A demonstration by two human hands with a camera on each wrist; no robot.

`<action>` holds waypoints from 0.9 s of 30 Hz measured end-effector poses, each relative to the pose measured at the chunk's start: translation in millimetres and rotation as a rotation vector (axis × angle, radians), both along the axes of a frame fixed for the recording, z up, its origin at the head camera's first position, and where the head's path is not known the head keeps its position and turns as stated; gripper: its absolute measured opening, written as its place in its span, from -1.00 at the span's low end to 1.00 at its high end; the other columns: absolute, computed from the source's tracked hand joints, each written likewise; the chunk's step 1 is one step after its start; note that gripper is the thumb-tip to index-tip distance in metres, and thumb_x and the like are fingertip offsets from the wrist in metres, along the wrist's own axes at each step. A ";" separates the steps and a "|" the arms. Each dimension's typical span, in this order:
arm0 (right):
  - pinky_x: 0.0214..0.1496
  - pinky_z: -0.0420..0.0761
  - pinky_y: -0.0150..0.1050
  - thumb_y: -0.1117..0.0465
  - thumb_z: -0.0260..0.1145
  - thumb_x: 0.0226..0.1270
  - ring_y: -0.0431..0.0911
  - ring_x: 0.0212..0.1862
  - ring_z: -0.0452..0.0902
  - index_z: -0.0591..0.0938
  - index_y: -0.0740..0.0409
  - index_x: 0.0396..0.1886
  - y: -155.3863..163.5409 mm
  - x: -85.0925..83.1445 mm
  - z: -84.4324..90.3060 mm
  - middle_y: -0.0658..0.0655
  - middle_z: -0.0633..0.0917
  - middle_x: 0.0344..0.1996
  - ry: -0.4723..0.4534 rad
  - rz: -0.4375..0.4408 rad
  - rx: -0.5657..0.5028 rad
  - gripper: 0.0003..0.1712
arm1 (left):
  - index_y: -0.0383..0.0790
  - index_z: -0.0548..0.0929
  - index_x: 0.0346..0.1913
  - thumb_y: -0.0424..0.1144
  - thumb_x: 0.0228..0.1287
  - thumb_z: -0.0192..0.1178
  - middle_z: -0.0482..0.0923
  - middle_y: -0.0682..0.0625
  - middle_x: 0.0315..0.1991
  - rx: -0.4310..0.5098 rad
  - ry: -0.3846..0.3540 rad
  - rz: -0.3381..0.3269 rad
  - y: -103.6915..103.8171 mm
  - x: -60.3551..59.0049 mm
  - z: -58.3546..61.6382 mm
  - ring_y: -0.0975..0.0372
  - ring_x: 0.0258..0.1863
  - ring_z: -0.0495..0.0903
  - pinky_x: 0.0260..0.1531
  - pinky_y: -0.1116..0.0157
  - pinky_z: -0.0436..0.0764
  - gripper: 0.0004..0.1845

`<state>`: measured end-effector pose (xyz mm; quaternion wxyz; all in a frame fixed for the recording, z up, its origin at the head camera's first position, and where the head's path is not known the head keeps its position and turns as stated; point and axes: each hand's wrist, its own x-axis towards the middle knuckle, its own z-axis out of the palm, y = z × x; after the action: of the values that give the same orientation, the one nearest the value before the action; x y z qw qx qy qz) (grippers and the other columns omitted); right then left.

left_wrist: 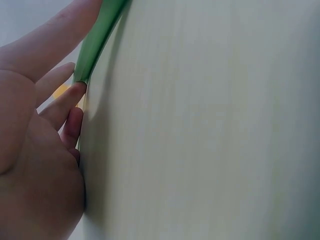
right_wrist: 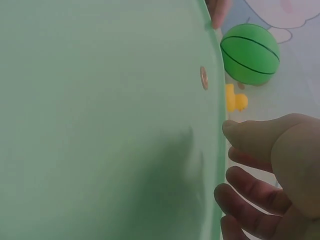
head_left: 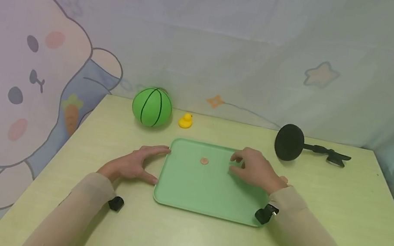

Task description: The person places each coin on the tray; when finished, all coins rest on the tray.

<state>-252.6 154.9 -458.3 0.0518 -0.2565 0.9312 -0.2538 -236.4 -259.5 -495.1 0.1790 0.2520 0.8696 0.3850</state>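
Note:
A small copper-coloured coin lies flat on the light green tray, towards its back edge. My left hand is at the tray's left side, its thumb and fingers spread and their tips right at the rim. In the left wrist view, the fingertips overlap the green rim. Over the right part of the tray is my right hand, fingers bent, thumb apart from them and nothing between. The right wrist view shows that hand's fingers and thumb separated, with the coin some way beyond.
Behind the tray, a green ball with black lines and a yellow toy duck stand on the table. At the back right lies a black stand-like object with a round disc and a rod. A patterned cloth hangs behind.

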 end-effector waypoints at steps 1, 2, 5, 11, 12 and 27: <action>-0.11 0.67 -0.08 0.13 0.46 0.38 -0.09 -0.25 0.62 0.78 0.18 0.02 3.7 0.7 0.2 0.16 0.74 -0.13 -0.001 -0.001 -0.002 -0.70 | 0.07 0.32 0.62 -0.07 0.02 0.67 0.11 -0.03 0.68 -0.001 -0.003 0.001 -0.2 0.1 0.0 -0.08 0.62 0.02 0.55 -0.29 -0.01 0.08; -0.11 0.67 -0.07 0.14 0.45 0.39 -0.09 -0.25 0.63 0.78 0.18 0.02 7.6 1.3 0.1 0.16 0.74 -0.13 -0.002 -0.004 -0.002 -0.70 | 0.06 0.32 0.62 -0.07 0.02 0.68 0.11 -0.04 0.68 -0.001 -0.007 0.001 -0.3 0.2 0.1 -0.09 0.62 0.02 0.55 -0.29 -0.01 0.08; -0.12 0.67 -0.08 0.14 0.45 0.40 -0.09 -0.25 0.63 0.78 0.20 0.03 19.7 3.5 -0.7 0.15 0.74 -0.14 0.000 -0.011 -0.004 -0.70 | 0.09 0.32 0.62 -0.06 0.01 0.68 0.09 -0.02 0.68 -0.006 -0.022 0.007 -0.9 0.6 0.4 -0.08 0.63 0.00 0.55 -0.30 -0.02 0.09; -0.12 0.67 -0.07 0.16 0.46 0.41 -0.04 -0.17 0.65 0.76 0.21 0.05 46.7 10.9 -0.3 0.14 0.72 -0.12 -0.014 -0.040 -0.045 -0.69 | 0.17 0.31 0.62 -0.03 0.02 0.67 0.07 0.04 0.69 -0.020 -0.042 0.018 -0.8 0.5 1.0 -0.03 0.65 -0.03 0.56 -0.28 -0.05 0.09; -0.11 0.67 -0.06 0.16 0.46 0.42 -0.03 -0.16 0.65 0.76 0.21 0.06 51.4 12.2 0.1 0.15 0.72 -0.11 -0.019 -0.045 -0.051 -0.69 | 0.18 0.31 0.62 -0.03 0.02 0.67 0.07 0.04 0.69 -0.022 -0.041 0.018 -0.7 0.4 1.2 -0.03 0.65 -0.03 0.56 -0.29 -0.05 0.09; -0.14 0.68 -0.07 0.15 0.45 0.40 -0.04 -0.17 0.70 0.77 0.23 0.00 113.5 23.7 6.6 0.12 0.75 -0.16 -0.037 -0.127 -0.009 -0.71 | 0.13 0.30 0.63 -0.03 0.04 0.66 0.07 0.01 0.69 -0.039 -0.021 0.008 -0.4 0.3 2.1 -0.06 0.64 0.00 0.56 -0.28 -0.02 0.09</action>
<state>-229.0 268.4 -451.6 0.0515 -0.1925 0.9434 -0.2653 -236.1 -259.9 -493.0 0.1913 0.2412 0.8760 0.3714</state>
